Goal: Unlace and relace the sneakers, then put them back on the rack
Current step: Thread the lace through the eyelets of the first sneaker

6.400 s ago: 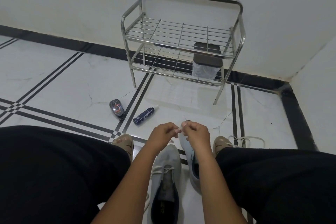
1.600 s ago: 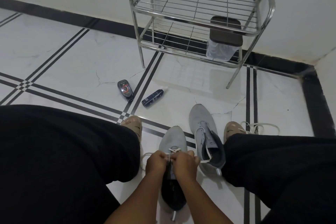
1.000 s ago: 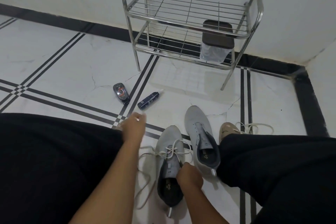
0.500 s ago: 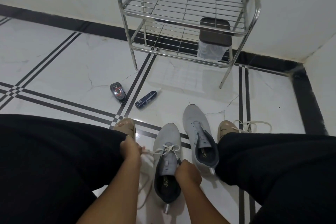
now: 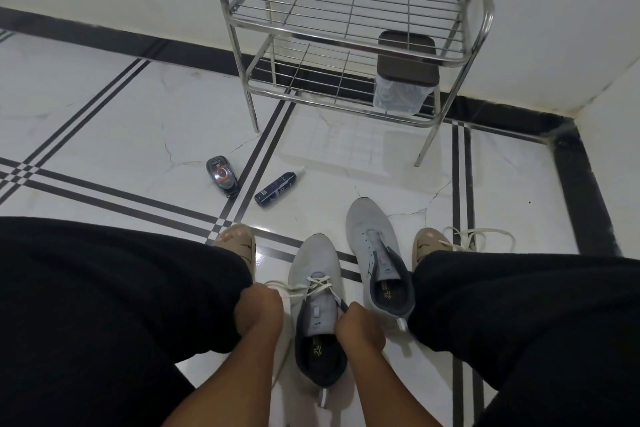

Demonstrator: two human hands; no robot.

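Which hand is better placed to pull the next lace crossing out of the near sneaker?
Right hand: it pinches the lace at the near sneaker's eyelets. The left hand holds slack alongside.

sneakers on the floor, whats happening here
A person sits on the floor working on a grey sneaker between their legs. The left hand pulls its white lace out to the side, and the right hand grips the lace by the tongue. Only the lower eyelets hold lace. The second sneaker lies beside it with no lace, and a loose lace lies on the floor to the right. The metal rack holds no shoes, only a lidded container.
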